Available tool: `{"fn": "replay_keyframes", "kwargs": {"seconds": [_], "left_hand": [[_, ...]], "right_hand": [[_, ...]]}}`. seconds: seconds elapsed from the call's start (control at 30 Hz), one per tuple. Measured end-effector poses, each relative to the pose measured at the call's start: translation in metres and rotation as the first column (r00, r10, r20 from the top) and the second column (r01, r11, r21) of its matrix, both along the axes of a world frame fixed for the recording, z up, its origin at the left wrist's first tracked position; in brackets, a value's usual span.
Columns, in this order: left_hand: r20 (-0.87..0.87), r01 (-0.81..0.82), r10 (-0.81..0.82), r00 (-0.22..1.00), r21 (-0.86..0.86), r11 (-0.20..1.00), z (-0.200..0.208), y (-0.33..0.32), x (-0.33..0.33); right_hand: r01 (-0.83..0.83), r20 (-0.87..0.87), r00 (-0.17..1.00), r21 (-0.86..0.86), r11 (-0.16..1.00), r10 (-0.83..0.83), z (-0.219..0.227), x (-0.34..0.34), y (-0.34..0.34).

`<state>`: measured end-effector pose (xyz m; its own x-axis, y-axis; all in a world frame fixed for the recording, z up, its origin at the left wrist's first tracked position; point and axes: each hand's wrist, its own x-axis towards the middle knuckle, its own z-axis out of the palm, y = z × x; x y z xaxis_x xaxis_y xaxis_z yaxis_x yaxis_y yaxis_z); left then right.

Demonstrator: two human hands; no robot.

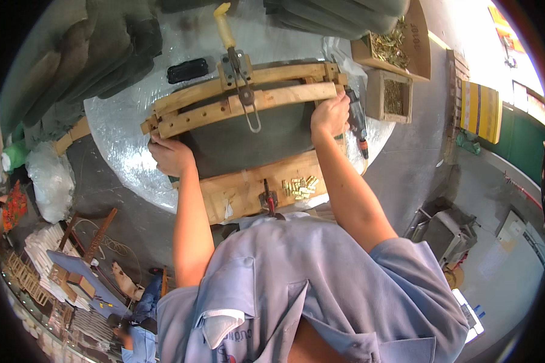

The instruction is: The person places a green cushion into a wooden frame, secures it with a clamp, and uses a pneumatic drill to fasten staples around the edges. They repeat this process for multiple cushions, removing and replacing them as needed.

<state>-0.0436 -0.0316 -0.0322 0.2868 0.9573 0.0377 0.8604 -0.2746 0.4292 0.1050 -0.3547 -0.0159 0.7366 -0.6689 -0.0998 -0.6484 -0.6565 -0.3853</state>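
A wooden clamping frame [272,97] lies across a round table wrapped in shiny film. A metal toggle clamp [243,91] with a yellowish handle [223,27] sits at its middle. Under the curved bars is a dark grey-green panel [254,142]. My left hand [172,156] has its fingers closed around the frame's left end. At the right end, my right hand [331,115] is closed on the same frame, its fingertips partly hidden. Along the near side runs a wooden board [224,196] carrying several small brass fittings [300,187] and a small red-handled clamp [270,199].
A dark power tool [357,115] lies beside my right hand. Beyond it stand a cardboard box [421,42] and a wooden box [376,100], both holding metal pieces. Dark padded pieces [103,48] are piled far left. A black object [188,71] lies behind the frame. Another person [140,339] is at lower left.
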Motion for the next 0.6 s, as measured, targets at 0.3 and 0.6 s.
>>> {"fn": "replay_keyframes", "kwargs": {"seconds": [0.3,0.6], "left_hand": [[0.333,0.222,-0.164,0.929,-0.146,0.964,0.030,-0.001,-0.033],[0.478,0.550,-0.427,0.767,-0.150,0.821,0.061,-0.133,-0.238]], "right_hand": [[0.038,0.090,0.960,0.898,0.438,-0.267,-0.022,-0.006,-0.116],[0.404,-0.636,0.412,0.769,-0.495,-0.652,-0.011,-0.013,-0.178]]}}
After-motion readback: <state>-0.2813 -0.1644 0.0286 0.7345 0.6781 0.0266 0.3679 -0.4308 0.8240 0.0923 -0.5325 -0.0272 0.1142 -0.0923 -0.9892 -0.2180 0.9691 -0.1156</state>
